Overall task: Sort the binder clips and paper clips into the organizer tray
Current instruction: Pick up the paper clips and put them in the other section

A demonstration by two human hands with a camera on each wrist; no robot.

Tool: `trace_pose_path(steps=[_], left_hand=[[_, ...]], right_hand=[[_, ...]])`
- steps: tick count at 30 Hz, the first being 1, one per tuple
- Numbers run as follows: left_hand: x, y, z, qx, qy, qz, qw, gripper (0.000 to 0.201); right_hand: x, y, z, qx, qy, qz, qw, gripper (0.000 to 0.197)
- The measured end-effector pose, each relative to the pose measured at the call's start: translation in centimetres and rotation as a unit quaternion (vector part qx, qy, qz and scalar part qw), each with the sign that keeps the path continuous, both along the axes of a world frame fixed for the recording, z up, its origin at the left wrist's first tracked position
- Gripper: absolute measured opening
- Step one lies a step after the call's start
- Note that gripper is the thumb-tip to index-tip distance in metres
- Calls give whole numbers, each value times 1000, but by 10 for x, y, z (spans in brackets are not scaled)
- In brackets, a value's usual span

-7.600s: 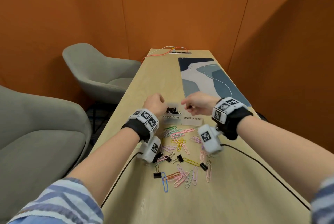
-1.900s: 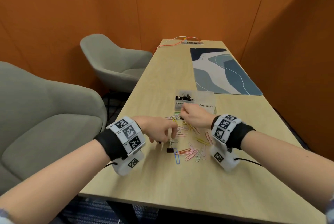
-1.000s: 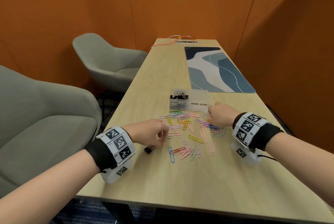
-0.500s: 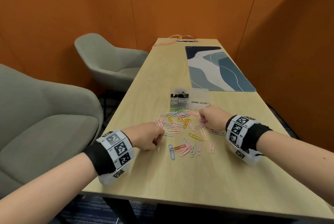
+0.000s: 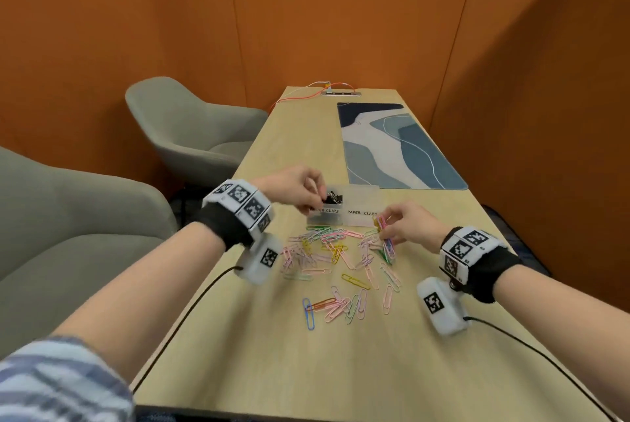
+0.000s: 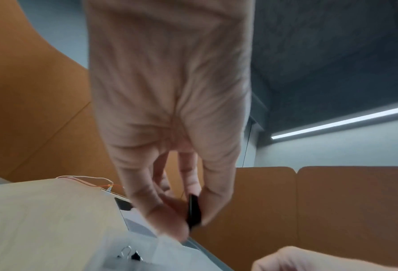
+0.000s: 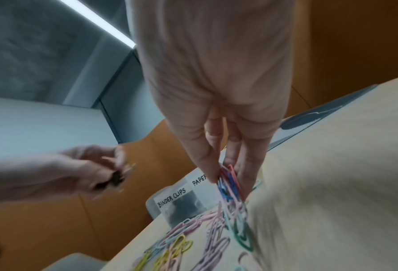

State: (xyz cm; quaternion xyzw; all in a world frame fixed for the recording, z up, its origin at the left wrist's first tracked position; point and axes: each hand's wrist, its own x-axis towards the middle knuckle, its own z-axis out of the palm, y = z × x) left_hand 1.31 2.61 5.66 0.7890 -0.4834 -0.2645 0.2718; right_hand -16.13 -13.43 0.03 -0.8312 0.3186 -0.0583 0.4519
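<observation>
A translucent organizer tray point(image 5: 363, 198) labelled BINDER CLIPS and PAPER CLIPS stands mid-table. Black binder clips point(image 5: 335, 198) lie in its left compartment. My left hand point(image 5: 318, 195) hovers over that compartment and pinches a black binder clip point(image 6: 193, 210) between thumb and fingers. Just in front of the right compartment, my right hand point(image 5: 387, 227) pinches a bunch of coloured paper clips point(image 7: 228, 181) that trails down to the table. Several loose paper clips point(image 5: 341, 251) are scattered on the table in front of the tray point(image 7: 182, 198).
A blue patterned mat point(image 5: 392, 145) lies beyond the tray. Two grey chairs point(image 5: 191, 128) stand along the table's left side. An outlet strip with orange cables point(image 5: 337, 91) is at the far end. Black wrist cables point(image 5: 545, 363) run across the near table.
My left hand left the near table and rose to the tray's binder clip compartment with a black clip. My right hand gathered paper clips and lifted them toward the tray.
</observation>
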Motion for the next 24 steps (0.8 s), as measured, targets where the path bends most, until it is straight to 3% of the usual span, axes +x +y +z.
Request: trace_pose_path(steps=[3,10,13,19,21,24], left_hand=[[10,-36,-2,-45,-49,52,996,17],[14,-64,-31,-5,-184,97,978,14],[12,-57,-34,-38,-185,101,977,20],[6,-17,-36,-128,-189,122,966,14],[8,-2,-42,-114,-194,127,966,13],[16,21,-56,-9,-219,126,967,19]], right_hand=[[-3,0,-4,54,-17,-2,998,25],[-2,-2,-2,44,-56,-16,997,21],[4,-4,13,50,-63,4,997,23],[46,-22,50,34,-164,-69,984,27],[63,-26,49,-4,-169,-91,981,24],[80,-25,36,-40,-137,-80,987,22]])
